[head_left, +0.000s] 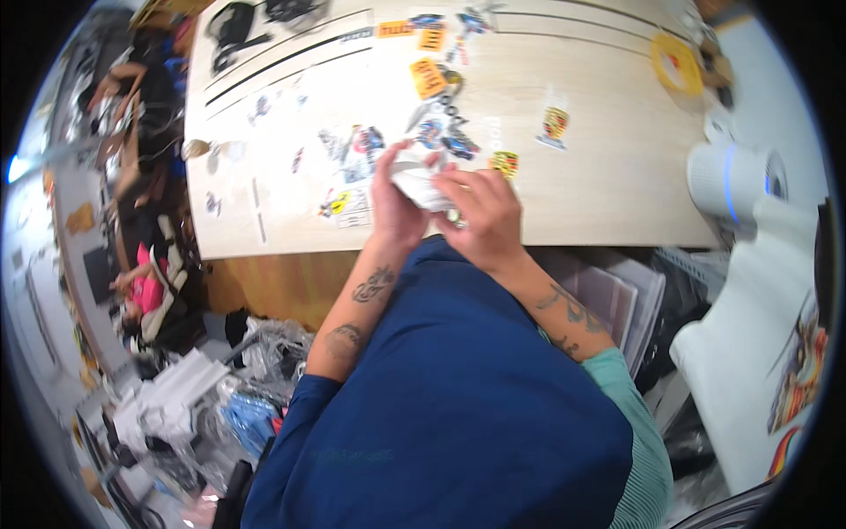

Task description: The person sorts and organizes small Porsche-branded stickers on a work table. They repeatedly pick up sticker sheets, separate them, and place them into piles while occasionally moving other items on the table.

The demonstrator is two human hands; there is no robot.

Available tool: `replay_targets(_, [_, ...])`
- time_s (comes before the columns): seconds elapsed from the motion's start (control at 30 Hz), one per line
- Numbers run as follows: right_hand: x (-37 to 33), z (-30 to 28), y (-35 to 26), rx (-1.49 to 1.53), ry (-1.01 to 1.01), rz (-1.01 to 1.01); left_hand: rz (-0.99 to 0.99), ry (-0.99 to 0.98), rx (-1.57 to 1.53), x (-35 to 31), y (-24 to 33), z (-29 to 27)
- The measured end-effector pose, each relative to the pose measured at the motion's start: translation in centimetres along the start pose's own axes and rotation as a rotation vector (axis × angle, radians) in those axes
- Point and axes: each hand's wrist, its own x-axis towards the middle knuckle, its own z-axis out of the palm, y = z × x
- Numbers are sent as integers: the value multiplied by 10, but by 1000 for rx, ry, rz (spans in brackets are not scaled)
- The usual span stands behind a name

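Note:
My left hand (398, 201) and my right hand (486, 217) are together above the near edge of the pale wooden table (608, 194). Between them is a small white bundle (419, 187), crumpled or folded; whether it is paper or film I cannot tell. The left palm and fingers cradle it from the left side, thumb side up. From the right, the bent fingers of my right hand pinch its edge. Just beyond the hands lie several cut-out colourful stickers (460, 144), and a yellow-and-red one (504, 164) is beside the right hand.
An orange sticker (429, 78) lies farther back. A yellow tape roll (677, 64) sits at the far right, near a white cylindrical device (737, 182). Black items (233, 25) occupy the far left corner. Plastic-wrapped goods (251, 419) pile up at lower left; a person in pink (145, 284) is beyond.

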Motion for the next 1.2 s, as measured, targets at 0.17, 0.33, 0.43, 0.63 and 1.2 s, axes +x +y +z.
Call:
replay_targets(0.17, [5,9,4,-80,-81,-96,-85,-76,-208,1,-3,4])
replay_targets(0.33, [7,13,-2,-154,-143,-53,-183,-53,-202,-4,5,11])
replay_targets(0.43, [6,10,-5,-200,-156,-61,-182,-120,-194,0,-5,-2])
replay_targets(0.63, [3,16,-3,-242,-166,-107,-253,-57,-285,4,5,-4])
replay_targets(1.2, [-5,18,-4,-254,-222,-28,-119,31,-167,-7,2,3])
